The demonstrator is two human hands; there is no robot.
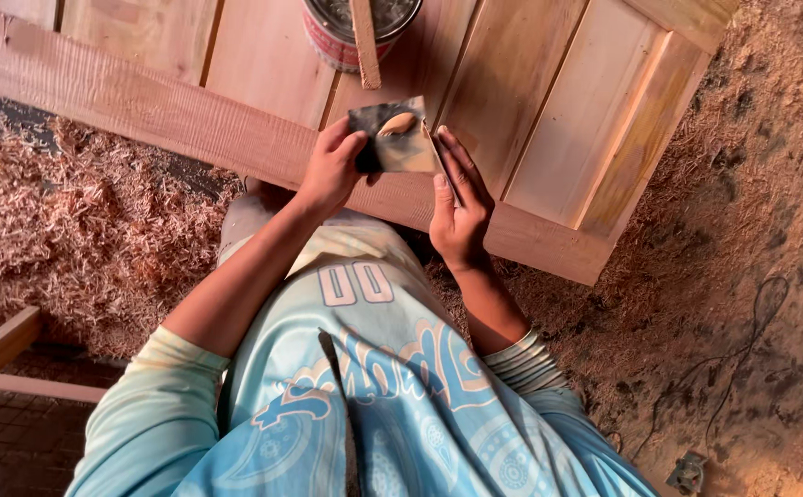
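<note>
I look down over my light blue patterned shirt at both hands, raised in front of a panelled wooden door (548,110) that lies flat. My left hand (330,170) pinches the left edge of a small dark metal scraper blade (394,138) smeared with tan putty. My right hand (458,204) holds the blade's right edge, fingers stretched along it. The blade hovers just above the door's near rail. A red-and-white tin can (355,26) stands on the door further away, with a wooden stir stick (364,46) resting across it.
Wood shavings and sawdust (79,230) cover the ground on both sides of the door. A wooden frame piece (5,364) lies at lower left over brick paving. A thin dark cable (742,359) trails through the sawdust at right, ending near a small metal item (687,471).
</note>
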